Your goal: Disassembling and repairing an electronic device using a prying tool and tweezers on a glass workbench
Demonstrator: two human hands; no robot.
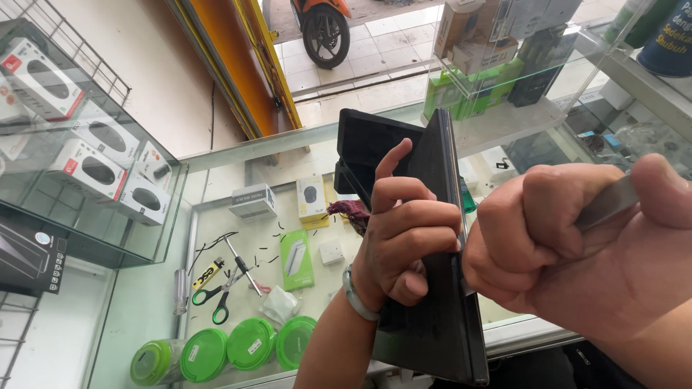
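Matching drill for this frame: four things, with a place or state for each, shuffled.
1 dark flat device
2 metal tool
3 scissors
4 round containers

a lying under the glass, green handles
b gripped in the right hand
c green lids, in a row
d held on edge by the left hand

Pairs: 1-d, 2-b, 3-a, 4-c

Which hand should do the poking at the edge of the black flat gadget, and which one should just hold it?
Probably the right hand: it grips a thin metal tool with its tip at the black device edge. The left hand is wrapped around the device, steadying it upright.
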